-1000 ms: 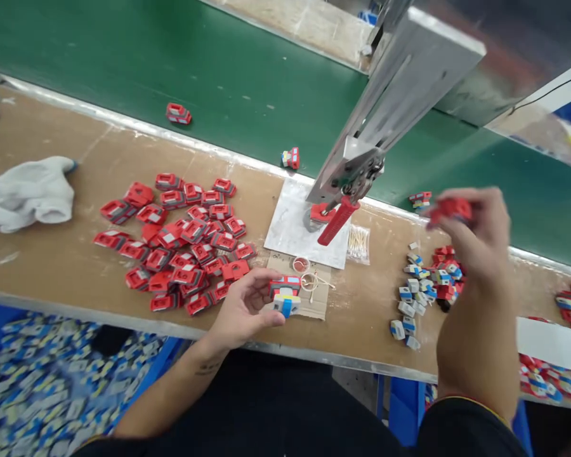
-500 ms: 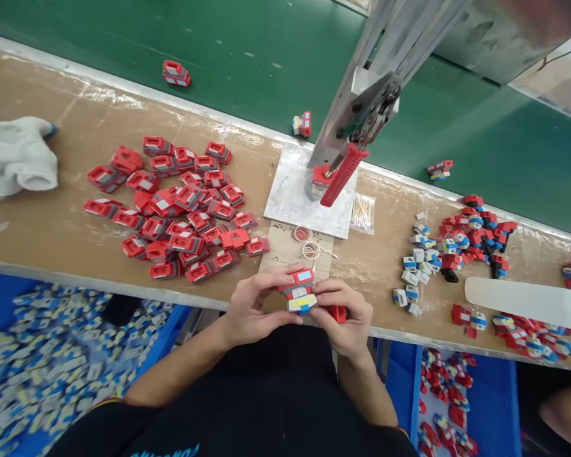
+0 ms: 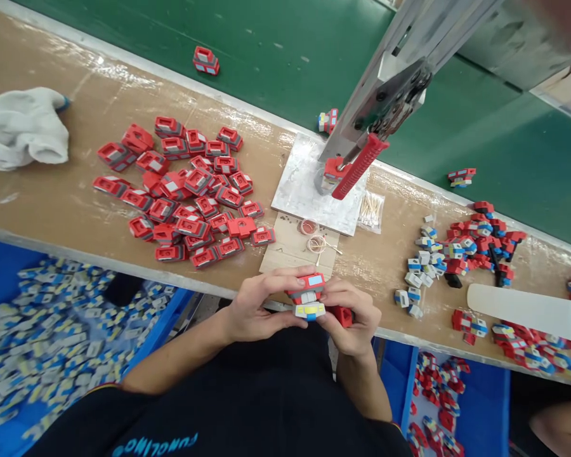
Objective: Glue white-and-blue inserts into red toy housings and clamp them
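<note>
Between my two hands, over the bench's front edge, is a red, grey and white toy vehicle part (image 3: 309, 296) with a light-blue window. A white, yellow and blue piece (image 3: 308, 310) sits against its lower side; I cannot tell whether the two are joined. The fingers and thumb of my left hand (image 3: 261, 301) close on it from the left. From the right, my right hand (image 3: 354, 317) pinches the same part. A second red piece (image 3: 344, 316) is tucked in the right palm. Just beyond lie small round dishes (image 3: 316, 244) with cotton swabs on cardboard (image 3: 285, 244).
A press with a red handle (image 3: 361, 166) stands on a white plate (image 3: 290, 184). Red parts (image 3: 190, 226) pile up at left, mixed pieces (image 3: 457, 247) at right. Blue bins (image 3: 169, 324) flank me below the bench. Behind runs a green belt (image 3: 276, 70). A white cloth (image 3: 23, 130) lies far left.
My view has shifted a little, and the bench appears further right. The toys on the green belt have moved right relative to the bench. Both hands keep their grip on the toy part.
</note>
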Available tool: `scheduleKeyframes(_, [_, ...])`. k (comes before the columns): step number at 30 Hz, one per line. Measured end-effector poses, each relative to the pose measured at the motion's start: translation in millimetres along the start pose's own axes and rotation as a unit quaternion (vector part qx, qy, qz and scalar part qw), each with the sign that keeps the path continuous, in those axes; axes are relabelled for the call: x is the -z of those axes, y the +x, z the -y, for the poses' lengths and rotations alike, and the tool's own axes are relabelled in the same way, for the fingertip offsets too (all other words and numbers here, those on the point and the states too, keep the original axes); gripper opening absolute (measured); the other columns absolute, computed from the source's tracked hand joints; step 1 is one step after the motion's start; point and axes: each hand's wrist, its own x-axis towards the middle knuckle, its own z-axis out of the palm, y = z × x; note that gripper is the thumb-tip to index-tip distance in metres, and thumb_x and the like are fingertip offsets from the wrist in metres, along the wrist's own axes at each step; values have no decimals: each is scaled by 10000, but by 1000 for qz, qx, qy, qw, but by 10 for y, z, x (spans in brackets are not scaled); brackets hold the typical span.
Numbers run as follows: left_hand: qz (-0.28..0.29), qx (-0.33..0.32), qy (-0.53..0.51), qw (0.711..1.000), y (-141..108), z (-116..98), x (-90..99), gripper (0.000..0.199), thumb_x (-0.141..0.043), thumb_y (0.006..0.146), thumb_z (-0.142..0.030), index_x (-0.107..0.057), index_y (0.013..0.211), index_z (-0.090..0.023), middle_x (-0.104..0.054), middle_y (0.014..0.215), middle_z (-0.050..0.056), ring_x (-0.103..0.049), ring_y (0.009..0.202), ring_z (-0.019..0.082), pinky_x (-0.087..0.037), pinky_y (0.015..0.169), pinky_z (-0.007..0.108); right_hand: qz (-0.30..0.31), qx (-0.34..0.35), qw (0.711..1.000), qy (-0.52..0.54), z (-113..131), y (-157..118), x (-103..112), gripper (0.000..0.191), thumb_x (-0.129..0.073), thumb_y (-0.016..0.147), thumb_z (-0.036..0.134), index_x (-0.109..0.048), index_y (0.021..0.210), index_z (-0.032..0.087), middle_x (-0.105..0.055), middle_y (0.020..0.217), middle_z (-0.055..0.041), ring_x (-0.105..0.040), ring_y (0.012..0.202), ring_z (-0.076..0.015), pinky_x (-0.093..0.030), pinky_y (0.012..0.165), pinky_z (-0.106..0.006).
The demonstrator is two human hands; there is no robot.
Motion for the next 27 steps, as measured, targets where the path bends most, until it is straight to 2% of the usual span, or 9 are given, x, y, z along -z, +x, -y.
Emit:
scheduleKeyframes(3, [12, 14, 6, 1000, 4, -6, 2, 484, -930, 858, -276, -714, 1288, -225, -805, 1334, 184, -746, 1330, 345, -641, 1108, 462, -20, -60, 998, 16, -11, -29, -3, 200, -837, 926, 425, -728, 991, 270, -756, 792, -19, -711, 676, -193, -611, 647, -329])
scheduleKeyframes(6, [25, 10, 1, 1000, -3, -20, -6, 461, -910, 871, -259, -707, 1284, -222, -791, 1361, 194, -743, 1334, 352, -631, 1119, 469, -5, -128, 991, 34, -27, -43, 10, 384, -824, 908, 584, -692, 1092, 274, -731, 827, -2, -694, 684, -175, -590, 630, -289])
scheduleKeyframes(8, [24, -1, -14, 1000, -1, -39, -19, 471, -897, 885, -247, -703, 1313, -237, -789, 1371, 184, -756, 1314, 339, -639, 1106, 451, 22, -139, 989, 35, -35, -35, 28, 524, -793, 895, 672, -705, 1229, 277, -729, 900, -19, -701, 735, -183, -600, 657, -295])
scheduleKeyframes(11, [19, -26, -51, 998, 12, -82, -36, 555, -889, 893, -206, -680, 1401, -288, -786, 1390, 149, -768, 1299, 308, -647, 1085, 401, 53, -114, 992, 21, -34, -10, 63, 741, -754, 832, 799, -722, 1356, 276, -725, 1015, -63, -725, 869, -229, -637, 755, -352])
scheduleKeyframes(15, [10, -32, -50, 998, 16, -138, -24, 583, -891, 885, -176, -686, 1416, -302, -802, 1361, 128, -786, 1264, 300, -659, 1048, 365, 70, -99, 993, -10, 17, 5, 79, 668, -710, 887, 777, -754, 1324, 274, -762, 1086, -104, -730, 900, -253, -637, 765, -383])
scheduleKeyframes(19, [-4, -30, -24, 999, -26, -158, 3, 511, -879, 908, -241, -697, 1381, -308, -804, 1353, 126, -806, 1217, 301, -681, 982, 357, 83, -95, 992, -22, 96, 30, -15, 599, -665, 963, 705, -730, 1359, 260, -778, 938, -76, -710, 769, -230, -625, 717, -366])
scheduleKeyframes(22, [-24, -11, -43, 999, -68, -129, 16, 461, -867, 921, -255, -708, 1350, -313, -804, 1354, 117, -805, 1211, 291, -685, 942, 338, 96, -93, 991, -13, 118, 58, -48, 588, -688, 964, 683, -716, 1361, 250, -771, 889, -56, -710, 746, -217, -618, 706, -345])
scheduleKeyframes(25, [-45, 38, -95, 994, -84, -72, 78, 421, -899, 892, -272, -735, 1279, -302, -825, 1298, 100, -824, 1147, 267, -685, 888, 295, 107, -91, 990, -33, 40, 23, 151, 665, -740, 924, 702, -640, 1410, 260, -760, 957, -47, -703, 750, -196, -593, 668, -310])
scheduleKeyframes(27, [-98, 99, -117, 983, -59, -37, 179, 540, -953, 833, -331, -713, 1316, -306, -845, 1214, 79, -843, 1035, 245, -688, 839, 278, 63, -106, 982, -140, -112, -48, 420, 676, -711, 957, 679, -560, 1458, 250, -739, 1008, -56, -693, 769, -200, -591, 688, -322])
